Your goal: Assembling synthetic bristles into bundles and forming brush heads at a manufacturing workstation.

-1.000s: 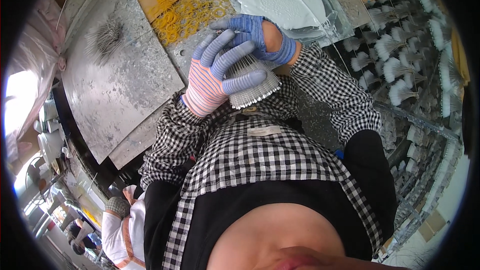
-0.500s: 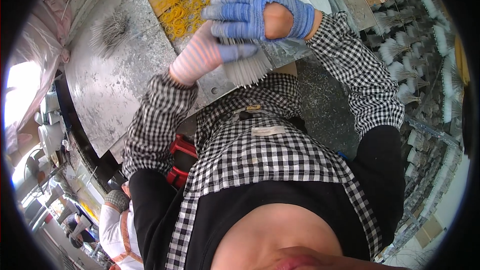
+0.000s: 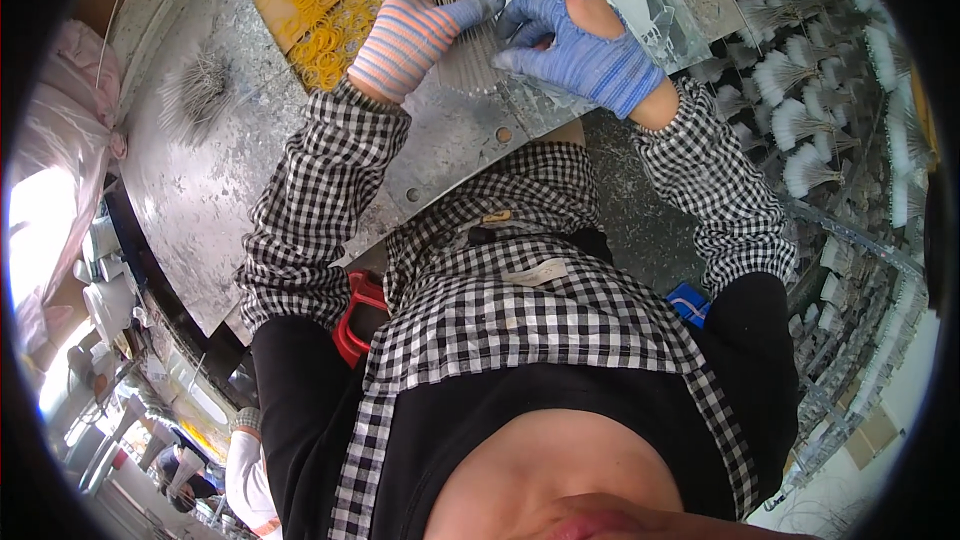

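Observation:
My left hand (image 3: 415,30), in a pink striped glove with blue fingertips, grips a bundle of thin grey wires (image 3: 465,25) bound by a yellow rubber band near its top. My right hand (image 3: 580,50), in a blue glove, touches the lower right side of the same bundle, fingers curled against it. Both hands are raised over the grey metal table (image 3: 230,190), near its far edge. A loose heap of yellow rubber bands (image 3: 325,25) lies on cardboard just left of my left hand.
A loose pile of grey wires (image 3: 195,95) lies on the table at the left. Many bound wire bundles (image 3: 810,120) are stacked on racks at the right. A red stool (image 3: 355,315) shows under my left arm. Another person (image 3: 245,465) stands at lower left.
Both hands have moved away from my chest and up toward the far table edge with the bundle. The bundle, earlier fanned out at one end, is now held upright and banded.

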`<state>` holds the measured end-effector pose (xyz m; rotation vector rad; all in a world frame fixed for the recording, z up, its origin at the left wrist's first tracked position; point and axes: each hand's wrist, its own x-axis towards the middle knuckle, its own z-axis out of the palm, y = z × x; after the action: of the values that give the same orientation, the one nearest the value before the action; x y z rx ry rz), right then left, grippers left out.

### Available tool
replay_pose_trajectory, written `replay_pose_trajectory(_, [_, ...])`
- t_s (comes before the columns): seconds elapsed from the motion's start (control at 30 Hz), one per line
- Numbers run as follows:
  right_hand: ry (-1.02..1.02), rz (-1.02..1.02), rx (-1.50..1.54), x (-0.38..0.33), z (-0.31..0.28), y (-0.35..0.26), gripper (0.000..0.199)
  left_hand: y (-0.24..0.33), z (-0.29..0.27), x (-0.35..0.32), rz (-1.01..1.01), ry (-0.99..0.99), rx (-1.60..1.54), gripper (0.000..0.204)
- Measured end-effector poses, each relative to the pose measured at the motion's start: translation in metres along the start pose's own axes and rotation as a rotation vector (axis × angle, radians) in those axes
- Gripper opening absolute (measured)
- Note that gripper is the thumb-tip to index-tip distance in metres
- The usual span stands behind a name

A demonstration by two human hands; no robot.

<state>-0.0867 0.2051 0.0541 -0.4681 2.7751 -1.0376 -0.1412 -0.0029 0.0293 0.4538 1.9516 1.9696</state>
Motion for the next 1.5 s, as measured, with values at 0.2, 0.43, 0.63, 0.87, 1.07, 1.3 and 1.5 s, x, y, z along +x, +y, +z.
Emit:
replay_pose_trajectory(0.2, [0.075, 0.144, 0.026, 0.007, -0.010, 0.016, 0.040, 0.016, 0.027, 0.035, -0.086, -0.068, -0.083, 0.030])
replay_pose_trajectory(0.43, [0.156, 0.065, 0.128, 0.009, -0.024, 0.055, 0.036, 0.018, 0.056, 0.055, 0.546, 0.036, 0.432, 0.053])
replay_pose_trajectory(0.63, [0.094, 0.125, 0.094, 0.017, -0.014, 0.097, 0.037, 0.007, 0.055, 0.083, 0.891, -0.204, 0.982, 0.053])
replay_pose_trajectory(0.87, [0.052, 0.106, 0.071, 0.017, 0.002, 0.127, 0.033, -0.009, 0.057, 0.087, 0.905, -0.264, 0.981, 0.051])
replay_pose_trajectory(1.07, [-0.049, 0.168, -0.029, 0.022, 0.000, 0.107, 0.037, -0.052, 0.050, 0.096, 0.965, -0.193, 1.024, 0.051])
replay_pose_trajectory(1.3, [0.066, 0.244, -0.044, 0.016, -0.009, 0.082, 0.039, 0.006, 0.044, 0.080, 0.867, -0.179, 1.188, 0.034])
replay_pose_trajectory(1.5, [0.346, 0.083, -0.034, -0.039, -0.057, -0.030, 0.023, 0.039, 0.012, -0.018, 0.313, 0.377, 0.556, 0.060])
